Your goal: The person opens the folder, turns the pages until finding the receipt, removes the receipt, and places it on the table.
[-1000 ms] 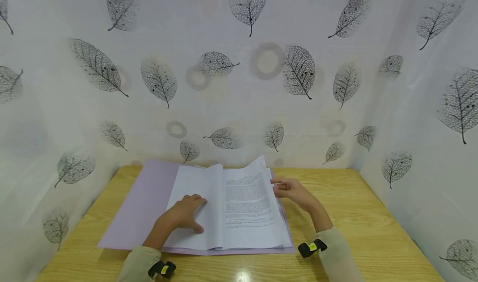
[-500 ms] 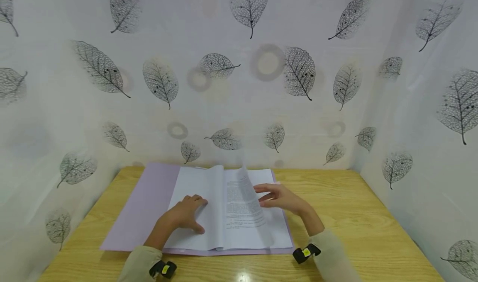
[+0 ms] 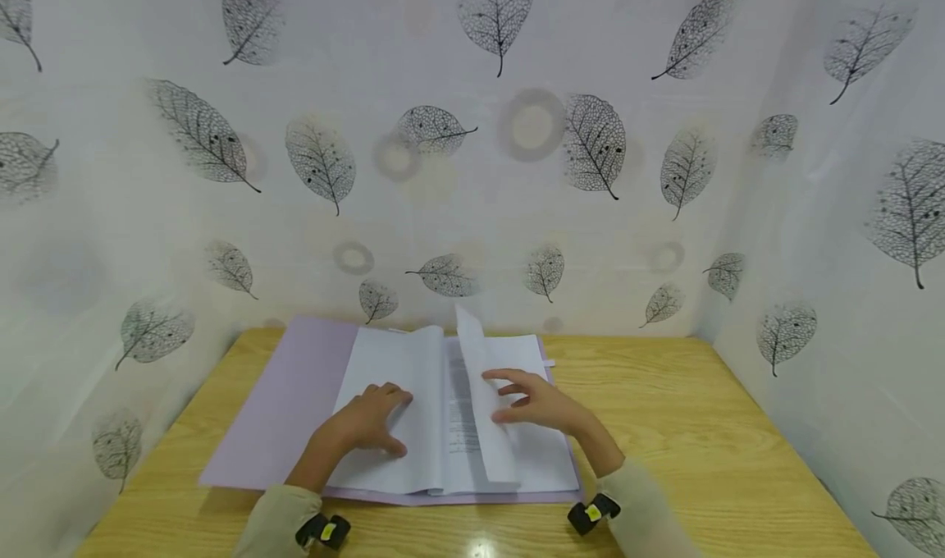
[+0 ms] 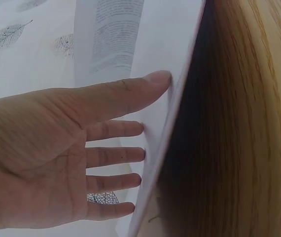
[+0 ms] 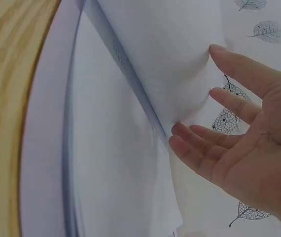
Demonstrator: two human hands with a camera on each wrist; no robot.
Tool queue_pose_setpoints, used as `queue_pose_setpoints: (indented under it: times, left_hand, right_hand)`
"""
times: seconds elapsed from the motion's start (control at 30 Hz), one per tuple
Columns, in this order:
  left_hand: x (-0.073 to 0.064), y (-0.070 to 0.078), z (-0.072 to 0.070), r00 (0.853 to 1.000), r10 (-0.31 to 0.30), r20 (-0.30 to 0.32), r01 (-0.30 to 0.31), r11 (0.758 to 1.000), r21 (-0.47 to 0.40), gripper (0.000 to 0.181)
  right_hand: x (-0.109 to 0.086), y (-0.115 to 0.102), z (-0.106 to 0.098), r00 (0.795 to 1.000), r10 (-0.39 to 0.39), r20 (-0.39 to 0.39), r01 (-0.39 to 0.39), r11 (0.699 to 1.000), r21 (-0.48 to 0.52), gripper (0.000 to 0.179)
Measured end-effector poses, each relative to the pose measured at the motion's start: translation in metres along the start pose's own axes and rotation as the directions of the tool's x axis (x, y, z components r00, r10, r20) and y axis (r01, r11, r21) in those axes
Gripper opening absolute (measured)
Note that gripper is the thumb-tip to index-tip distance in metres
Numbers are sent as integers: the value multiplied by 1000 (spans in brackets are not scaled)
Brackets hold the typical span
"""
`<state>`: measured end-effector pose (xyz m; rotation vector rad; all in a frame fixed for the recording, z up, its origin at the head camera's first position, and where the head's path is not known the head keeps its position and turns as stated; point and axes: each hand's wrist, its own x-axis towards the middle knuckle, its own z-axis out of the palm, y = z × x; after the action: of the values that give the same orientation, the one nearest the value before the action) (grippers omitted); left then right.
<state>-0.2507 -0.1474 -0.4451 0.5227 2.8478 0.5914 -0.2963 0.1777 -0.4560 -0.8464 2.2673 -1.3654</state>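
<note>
A light purple folder (image 3: 276,427) lies spread on the table, bearing a stack of white paper. My left hand (image 3: 358,423) rests on the left-side pages (image 3: 376,361), thumb and fingers spread; in the left wrist view the fingertips (image 4: 136,154) press on the paper. Above the right-side stack (image 3: 542,464) a single sheet (image 3: 497,458) stands raised and curved, leaning leftward. Fingertips of my right hand (image 3: 542,402) touch its right face. In the right wrist view those fingers (image 5: 194,143) are spread against the sheet, not curled round it. Printed text shows on the page beneath.
The wooden table (image 3: 664,427) extends to both sides of the folder. Behind it hangs a white curtain (image 3: 458,205) with dark leaf prints. A small pale tab (image 3: 549,363) sticks out at the folder's right edge. Each sleeve carries a black wrist camera (image 3: 322,532).
My right hand has moved left from the stack's right edge, swinging the printed sheet up and leftward until its blank back shows. The left hand stays in place.
</note>
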Motion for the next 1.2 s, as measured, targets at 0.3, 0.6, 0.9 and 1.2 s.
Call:
queue_pose_setpoints:
  times: [0.3, 0.6, 0.9, 1.2]
  left_hand:
    - [7, 3, 2, 992, 8, -126, -7, 1000, 4, 58]
    - [13, 25, 10, 903, 139, -406, -149, 989, 7, 51]
    - [10, 52, 26, 924, 215, -316, -214, 976, 38, 60]
    - [9, 56, 29, 921, 211, -328, -184, 976, 113, 64]
  right_hand:
    - [3, -3, 15, 999, -2, -42, 0, 999, -51, 69]
    - [5, -5, 24, 998, -6, -65, 0, 995, -97, 71]
    - [7, -6, 25, 997, -8, -72, 3, 998, -67, 75]
    - [8, -10, 26, 997, -13, -74, 13, 1000, 2, 72]
